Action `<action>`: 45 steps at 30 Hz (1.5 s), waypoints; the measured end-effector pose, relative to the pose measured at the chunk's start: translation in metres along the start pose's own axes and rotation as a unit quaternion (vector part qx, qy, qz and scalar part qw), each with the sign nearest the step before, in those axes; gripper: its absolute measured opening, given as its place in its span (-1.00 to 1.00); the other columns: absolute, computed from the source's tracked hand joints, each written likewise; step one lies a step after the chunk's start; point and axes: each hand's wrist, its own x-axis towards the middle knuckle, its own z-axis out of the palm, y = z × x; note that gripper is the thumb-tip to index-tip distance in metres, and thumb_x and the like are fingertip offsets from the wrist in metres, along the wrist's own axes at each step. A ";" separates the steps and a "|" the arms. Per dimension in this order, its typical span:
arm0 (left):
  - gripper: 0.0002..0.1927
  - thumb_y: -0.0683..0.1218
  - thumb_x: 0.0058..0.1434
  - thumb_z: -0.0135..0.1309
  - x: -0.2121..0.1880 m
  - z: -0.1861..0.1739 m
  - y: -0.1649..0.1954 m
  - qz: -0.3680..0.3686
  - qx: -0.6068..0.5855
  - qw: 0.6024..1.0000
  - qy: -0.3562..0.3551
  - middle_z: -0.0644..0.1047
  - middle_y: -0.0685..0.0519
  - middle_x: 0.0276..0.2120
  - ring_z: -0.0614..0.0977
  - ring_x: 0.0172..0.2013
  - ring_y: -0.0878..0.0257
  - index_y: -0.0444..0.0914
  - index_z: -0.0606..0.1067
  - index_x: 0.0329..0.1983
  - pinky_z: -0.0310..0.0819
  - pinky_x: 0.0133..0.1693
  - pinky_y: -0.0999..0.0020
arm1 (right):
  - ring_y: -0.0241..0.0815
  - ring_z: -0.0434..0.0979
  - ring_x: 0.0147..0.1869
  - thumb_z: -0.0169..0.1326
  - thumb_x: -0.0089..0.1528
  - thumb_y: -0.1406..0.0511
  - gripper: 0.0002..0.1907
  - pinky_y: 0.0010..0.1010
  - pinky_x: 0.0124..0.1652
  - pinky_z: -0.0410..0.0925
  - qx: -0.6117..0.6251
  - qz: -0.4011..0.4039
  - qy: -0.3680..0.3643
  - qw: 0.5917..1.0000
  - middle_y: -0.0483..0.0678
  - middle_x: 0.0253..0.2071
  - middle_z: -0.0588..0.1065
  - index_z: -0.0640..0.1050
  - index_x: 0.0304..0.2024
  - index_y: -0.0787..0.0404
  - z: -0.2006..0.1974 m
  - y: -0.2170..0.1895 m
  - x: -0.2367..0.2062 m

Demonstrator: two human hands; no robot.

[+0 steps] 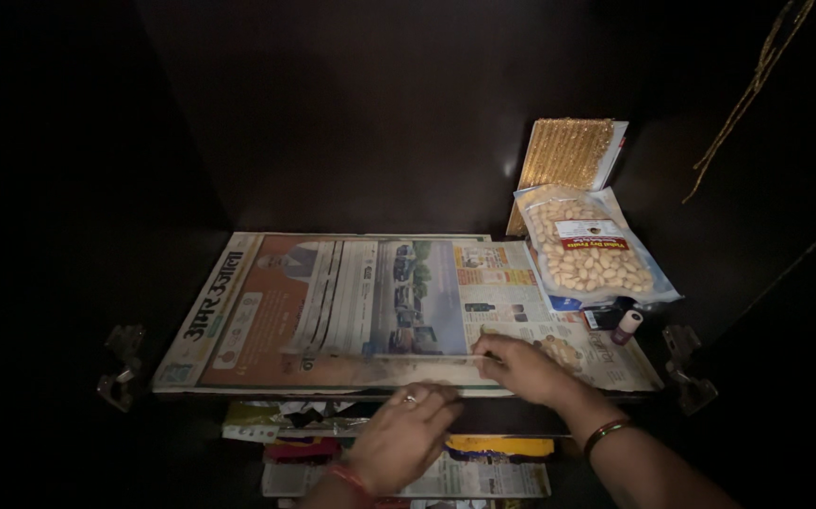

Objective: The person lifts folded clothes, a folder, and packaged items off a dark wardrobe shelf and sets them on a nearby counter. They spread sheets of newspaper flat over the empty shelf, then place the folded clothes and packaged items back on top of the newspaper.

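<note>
Flat, colourful newspaper (351,306) under both open-palmed hands, left (403,438) and right (521,368), no grip.

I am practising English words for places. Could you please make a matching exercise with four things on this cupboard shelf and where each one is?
Things:
1. newspaper
2. bag of nuts
3. gold ribbon card
4. small bottle

Places:
A. leaning upright against the back wall
B. spread flat, lining the shelf
C. at the right, just in front of the nuts
D. lying in front of the gold card

Pairs: 1-B, 2-D, 3-A, 4-C
</note>
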 end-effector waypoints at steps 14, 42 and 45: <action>-0.10 0.00 0.13 0.23 0.028 0.030 0.006 -0.117 -0.051 0.984 -0.122 0.23 -0.18 0.43 0.21 0.41 -0.03 -0.31 0.16 0.50 -0.08 0.37 -0.09 | -0.13 0.60 0.12 0.07 0.31 0.18 -0.63 -0.34 0.13 0.41 -0.005 0.020 0.136 0.991 -0.01 0.06 0.58 0.53 0.11 0.18 -0.023 0.020 -0.011; -0.11 0.02 0.16 0.22 0.028 0.029 0.011 -0.120 -0.060 0.980 -0.148 0.13 -0.24 0.46 0.09 0.47 -0.08 -0.36 0.12 0.47 -0.19 0.40 -0.08 | 0.02 0.24 0.44 0.24 0.16 -0.01 -0.37 -0.06 0.35 0.05 -0.178 0.061 0.188 0.964 0.03 0.34 0.35 0.49 0.21 0.06 0.011 0.026 -0.032; -0.09 0.04 0.14 0.23 0.029 0.025 0.014 -0.116 -0.053 0.982 -0.141 0.15 -0.22 0.45 0.11 0.45 -0.07 -0.36 0.12 0.47 -0.17 0.40 -0.07 | 0.01 0.25 0.45 0.24 0.15 -0.02 -0.37 -0.09 0.36 0.07 -0.174 0.065 0.185 0.965 0.02 0.34 0.35 0.49 0.21 0.06 0.009 0.024 -0.032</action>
